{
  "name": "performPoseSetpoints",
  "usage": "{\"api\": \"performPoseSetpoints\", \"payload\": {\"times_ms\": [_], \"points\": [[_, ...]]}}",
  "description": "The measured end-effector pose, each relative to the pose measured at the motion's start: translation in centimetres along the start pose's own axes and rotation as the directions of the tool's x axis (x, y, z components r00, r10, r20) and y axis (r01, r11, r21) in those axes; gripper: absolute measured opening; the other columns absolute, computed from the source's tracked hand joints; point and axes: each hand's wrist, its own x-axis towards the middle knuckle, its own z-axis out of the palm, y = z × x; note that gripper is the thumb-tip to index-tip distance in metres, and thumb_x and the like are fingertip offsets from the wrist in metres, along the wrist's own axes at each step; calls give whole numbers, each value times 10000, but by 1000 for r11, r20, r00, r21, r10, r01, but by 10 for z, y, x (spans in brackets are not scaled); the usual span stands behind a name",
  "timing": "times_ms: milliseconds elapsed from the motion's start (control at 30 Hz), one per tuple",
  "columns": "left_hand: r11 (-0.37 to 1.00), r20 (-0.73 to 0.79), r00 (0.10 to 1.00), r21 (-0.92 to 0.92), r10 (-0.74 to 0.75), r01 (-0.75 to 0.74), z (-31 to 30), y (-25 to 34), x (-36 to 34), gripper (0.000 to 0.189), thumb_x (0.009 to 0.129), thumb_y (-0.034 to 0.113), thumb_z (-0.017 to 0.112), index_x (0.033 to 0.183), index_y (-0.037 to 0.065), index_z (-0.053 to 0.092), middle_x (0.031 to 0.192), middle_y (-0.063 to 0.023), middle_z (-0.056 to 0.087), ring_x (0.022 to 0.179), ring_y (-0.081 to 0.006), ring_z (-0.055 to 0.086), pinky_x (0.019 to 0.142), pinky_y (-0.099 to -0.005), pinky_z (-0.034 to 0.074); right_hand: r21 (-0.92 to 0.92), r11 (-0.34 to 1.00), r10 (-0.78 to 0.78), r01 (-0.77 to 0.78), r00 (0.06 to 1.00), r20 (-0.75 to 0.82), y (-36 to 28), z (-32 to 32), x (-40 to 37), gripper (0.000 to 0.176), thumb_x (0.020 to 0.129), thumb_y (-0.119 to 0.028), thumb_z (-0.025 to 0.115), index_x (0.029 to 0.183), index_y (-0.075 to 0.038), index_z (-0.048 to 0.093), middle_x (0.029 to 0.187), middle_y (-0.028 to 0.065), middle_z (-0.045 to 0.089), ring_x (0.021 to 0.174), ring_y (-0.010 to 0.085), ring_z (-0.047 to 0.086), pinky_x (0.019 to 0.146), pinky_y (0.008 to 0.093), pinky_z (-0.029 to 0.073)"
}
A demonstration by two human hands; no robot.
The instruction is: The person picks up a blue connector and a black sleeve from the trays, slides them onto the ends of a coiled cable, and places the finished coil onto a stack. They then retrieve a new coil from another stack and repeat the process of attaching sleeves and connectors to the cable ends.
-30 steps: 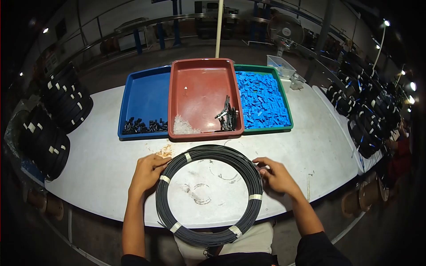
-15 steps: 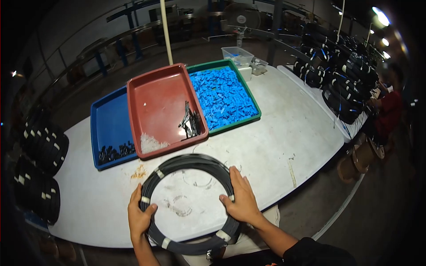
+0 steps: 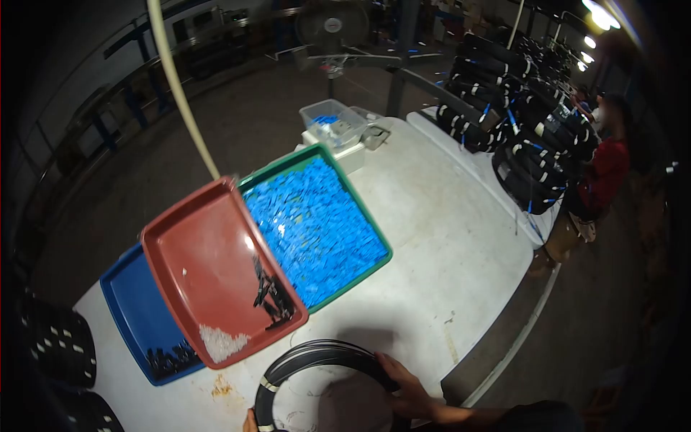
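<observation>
Cable coil (image 3: 317, 353) raised off table (image 3: 446, 237), right hand (image 3: 409, 392) fingers curled round it, left hand (image 3: 250, 420) grip unclear

Readable text: none. No word, number or brand is legible to you anywhere in this view.
Cable coil (image 3: 317, 354): white tape bands, and no print shows on them.
Red tray (image 3: 155, 248): plain walls with no lettering you can make out.
Blue tray (image 3: 119, 302): plain, same as the red.
Green tray (image 3: 385, 253): plain rim, no marking legible.
Clear box (image 3: 327, 119): too small and blurred for you to read any label.
Fan (image 3: 332, 25): pale disc at the hub, blurred and unreadable.
Stacked coils (image 3: 533, 144): white bands and blue bits, too small for you to read.
</observation>
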Motion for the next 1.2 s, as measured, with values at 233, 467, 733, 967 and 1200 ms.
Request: {"api": "performPoseSetpoints", "payload": {"times_ms": [233, 467, 733, 967, 1200], "points": [[995, 172, 980, -15, 99, -98, 89, 183, 33, 720, 739, -3, 755, 1428, -28, 550, 1401, -228, 603, 1327, -343, 546, 1160, -394, 376, -117, 993, 5, -27, 984, -180, -49, -169, 42, 885, 799, 39, 675, 1594, -41, 294, 1572, 235, 402, 1456, 374, 412, 1161, 399, 369], [923, 206, 901, -127, 382, -362, 273, 299, 126, 737, 635, -56, 654, 1370, -48, 598, 1293, -246, 649, 1227, -359, 621, 1101, -388, 433, -243, 970, -102, -10, 890, -444, -19, -329, 141, 871, 740, 75, 656, 1558, -19, 372, 1521, 248, 473, 1419, 369, 470, 1172, 390, 356], [921, 237, 892, -39, 385, -388, 448, 296, 238, 790, 647, -122, 688, 1420, -20, 562, 1397, -214, 611, 1305, -323, 589, 1139, -347, 416, -219, 975, -146, 40, 858, -492, 119, -395, 285, 847, 744, 80, 656, 1545, 0, 392, 1543, 212, 475, 1458, 307, 428, 1196, 356, 317], [938, 211, 919, 29, 332, -345, 488, 277, 282, 768, 647, -122, 681, 1400, -16, 579, 1340, -203, 642, 1238, -297, 633, 1090, -333, 465, -287, 957, -97, -50, 875, -475, 166, -394, 351, 836, 704, 76, 716, 1496, -10, 462, 1503, 225, 497, 1376, 377, 493, 1145, 398, 413], [806, 236, 854, 289, 463, -516, 470, 302, 264, 823, 727, 16, 752, 1497, 43, 462, 1519, -220, 461, 1435, -396, 391, 1178, -467, 324, -589, 808, -315, -37, 817, -484, 133, -393, 359, 801, 700, 23, 776, 1446, -19, 487, 1378, 192, 555, 1303, 387, 522, 1102, 423, 428]]}}
